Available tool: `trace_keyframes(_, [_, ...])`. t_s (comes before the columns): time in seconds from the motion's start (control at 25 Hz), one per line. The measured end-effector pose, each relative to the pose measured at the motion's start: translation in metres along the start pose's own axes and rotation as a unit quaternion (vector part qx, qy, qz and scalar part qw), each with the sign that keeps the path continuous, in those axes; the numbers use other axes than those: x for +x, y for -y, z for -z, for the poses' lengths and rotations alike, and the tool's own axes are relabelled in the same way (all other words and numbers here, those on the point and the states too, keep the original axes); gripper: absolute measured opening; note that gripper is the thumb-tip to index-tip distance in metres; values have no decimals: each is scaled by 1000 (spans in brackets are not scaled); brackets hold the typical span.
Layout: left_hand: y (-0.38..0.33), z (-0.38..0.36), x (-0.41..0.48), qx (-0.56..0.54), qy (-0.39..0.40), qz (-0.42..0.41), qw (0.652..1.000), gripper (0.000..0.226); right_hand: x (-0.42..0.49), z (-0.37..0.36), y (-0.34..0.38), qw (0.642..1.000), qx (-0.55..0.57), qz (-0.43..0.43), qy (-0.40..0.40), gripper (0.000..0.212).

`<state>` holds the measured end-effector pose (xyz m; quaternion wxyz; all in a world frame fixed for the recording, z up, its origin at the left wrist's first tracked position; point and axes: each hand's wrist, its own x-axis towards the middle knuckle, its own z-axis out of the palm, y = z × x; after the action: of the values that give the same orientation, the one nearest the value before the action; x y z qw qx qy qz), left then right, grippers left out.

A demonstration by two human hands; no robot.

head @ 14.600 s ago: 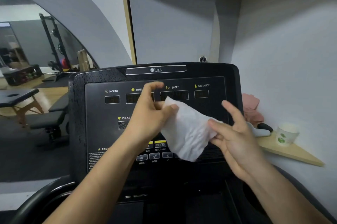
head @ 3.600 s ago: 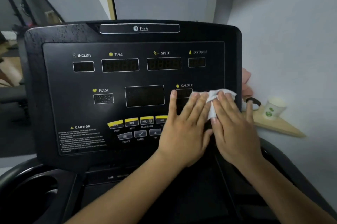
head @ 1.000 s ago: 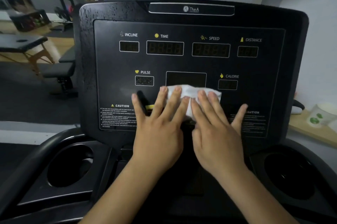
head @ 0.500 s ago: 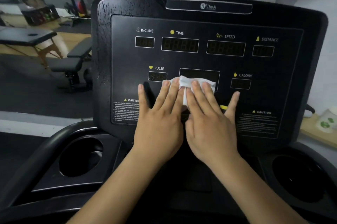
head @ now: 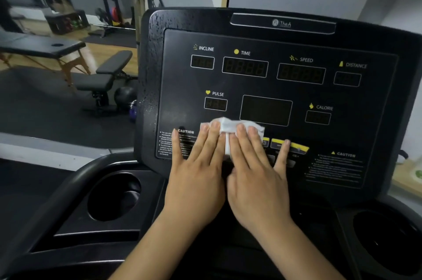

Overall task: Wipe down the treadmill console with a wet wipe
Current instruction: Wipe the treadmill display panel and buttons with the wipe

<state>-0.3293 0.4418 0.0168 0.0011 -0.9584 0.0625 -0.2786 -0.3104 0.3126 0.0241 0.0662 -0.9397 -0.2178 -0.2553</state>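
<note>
The black treadmill console (head: 269, 79) fills the view, with dark displays for incline, time, speed, distance, pulse and calorie. A crumpled white wet wipe (head: 230, 125) lies on its lower left part, just under the pulse window and beside the left caution label. My left hand (head: 196, 165) and my right hand (head: 255, 165) lie side by side with straight fingers, pressing the wipe flat against the panel. Most of the wipe is hidden under the fingers. The right little finger rests on the yellow buttons (head: 290, 144).
Round cup holders sit in the tray at the lower left (head: 114, 197) and lower right (head: 386, 241). To the left are a weight bench (head: 102, 74) and a massage table (head: 41, 47). A wooden shelf edge (head: 408, 177) shows at the far right.
Both hands slid the wipe leftwards and slightly down across the console, from under the middle display to below the pulse window. My left thumb now covers the left caution label.
</note>
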Motion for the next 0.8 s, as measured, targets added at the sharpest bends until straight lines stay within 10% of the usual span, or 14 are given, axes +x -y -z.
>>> trace_keyframes(0.8, [57, 4, -12, 36, 4, 51, 998, 61, 25, -11, 59, 999, 22, 36, 2, 63])
